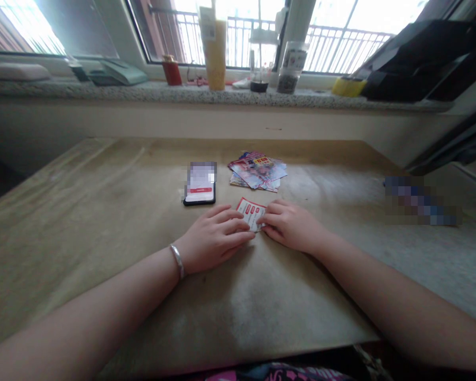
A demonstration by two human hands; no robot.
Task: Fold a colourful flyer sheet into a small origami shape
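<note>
My left hand (218, 235), fingers extended, rests on the red-edged printed card (254, 211) between my hands; my right hand (291, 225) curls at its edge, gripping or not I can't tell; a smartphone (200, 185) lies beyond my left

This looks like a room in a home: a broad, brownish-beige desk (103, 211) stands against a pale wall (162, 119) beneath a white-framed window (122, 32), whose speckled grey stone sill (317, 99) carries everyday clutter (a small red cylindrical container (172, 71) among it), with balcony-like metal railings (349, 42) outside.
</note>
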